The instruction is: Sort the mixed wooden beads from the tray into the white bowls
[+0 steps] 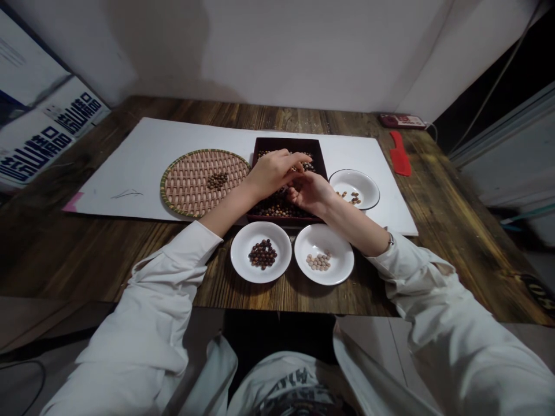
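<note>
The left hand [277,170], palm down, meets the upturned, loosely curled right hand [310,192] over the dark red rectangular tray [288,220]. Their fingertips overlap, so whether either grip is pressed together is impossible to tell, and anything between the fingers is too small to make out. The left index finger points toward the tray's right wall; the right palm may be cupping a few beads, though the view is poor there.

The mixed brown, black and tan round beads [277,209] lie in the tray directly beneath both grips, showing near its far and near walls; the hands and wrists cover the middle.

The tray sits at the near edge of a white flat board [125,167] on the dark-stained wooden bench [451,248]. Left of it is a round woven tray with a green rim [186,182], bearing a small heap of brown beads [217,181]; the left forearm passes close to its right side. Right of it, a white dark-rimmed bowl [366,188] holds tan and brown pieces [355,198], partly hidden by the right wrist.

Toward the bench's near edge stand two white bowls, the left one [243,260] with dark reddish-brown beads [262,254], the right one [338,273] with pale beads [318,261]. A red flat plastic comb-like piece [399,156] and a dark red phone-like object [402,121] lie toward the far right corner.
</note>
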`<action>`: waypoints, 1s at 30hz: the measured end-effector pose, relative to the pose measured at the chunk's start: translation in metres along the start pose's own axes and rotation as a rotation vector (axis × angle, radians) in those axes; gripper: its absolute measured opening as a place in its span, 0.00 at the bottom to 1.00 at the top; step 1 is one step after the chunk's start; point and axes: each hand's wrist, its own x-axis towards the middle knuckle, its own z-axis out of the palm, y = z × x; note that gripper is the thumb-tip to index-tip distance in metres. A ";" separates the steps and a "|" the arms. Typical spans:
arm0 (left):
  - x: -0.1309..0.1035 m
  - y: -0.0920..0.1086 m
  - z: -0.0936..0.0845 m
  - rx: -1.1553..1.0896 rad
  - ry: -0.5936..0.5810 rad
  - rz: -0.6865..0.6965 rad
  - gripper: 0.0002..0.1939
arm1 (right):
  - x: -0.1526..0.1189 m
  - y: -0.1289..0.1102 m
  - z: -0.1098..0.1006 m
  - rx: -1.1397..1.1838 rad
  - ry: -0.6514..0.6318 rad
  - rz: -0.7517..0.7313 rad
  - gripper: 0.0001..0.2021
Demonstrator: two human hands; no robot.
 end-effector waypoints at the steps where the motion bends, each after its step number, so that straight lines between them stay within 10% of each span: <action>1: 0.000 0.000 0.000 0.006 0.001 -0.008 0.16 | 0.000 0.000 0.000 -0.001 -0.001 -0.009 0.11; 30: 0.000 -0.004 0.004 -0.011 -0.066 -0.071 0.27 | 0.002 -0.003 -0.005 0.056 -0.165 -0.045 0.14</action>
